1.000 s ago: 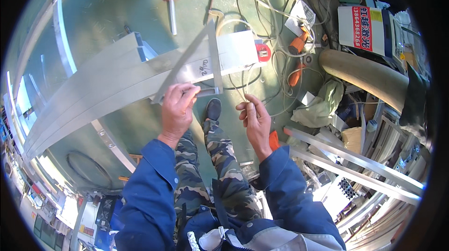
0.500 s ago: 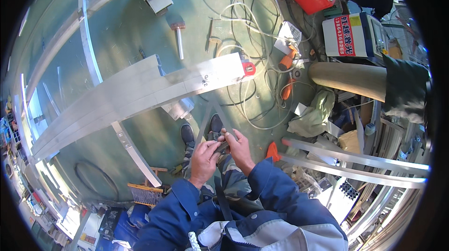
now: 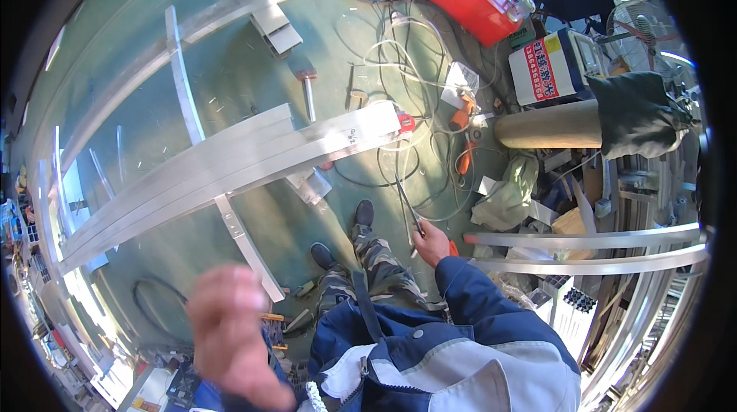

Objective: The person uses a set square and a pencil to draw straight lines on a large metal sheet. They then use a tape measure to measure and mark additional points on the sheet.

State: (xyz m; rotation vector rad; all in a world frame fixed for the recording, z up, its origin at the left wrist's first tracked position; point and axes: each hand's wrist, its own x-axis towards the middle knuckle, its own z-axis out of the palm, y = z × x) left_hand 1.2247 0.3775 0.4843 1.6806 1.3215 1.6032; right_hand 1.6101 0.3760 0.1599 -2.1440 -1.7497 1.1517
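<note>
Hands that were together half a second ago have parted: the right hand (image 3: pixel 433 243) has carried the metal set square (image 3: pixel 408 203) to the lower centre of the frame, right of the legs (image 3: pixel 378 260), its fingers curled tight around the near end. Blurred at lower left is the left hand (image 3: pixel 234 335); whether its fingers hold anything, I cannot tell. An upward swing could knock the red tape measure (image 3: pixel 405 122) at the pale beam's (image 3: pixel 230 152) right end, or snag the loose cables (image 3: pixel 419 162). Two metal bars (image 3: pixel 591 241) crowd the right sleeve (image 3: pixel 480 289) from the right edge; more room lies over the green floor (image 3: pixel 298 229), left of centre
</note>
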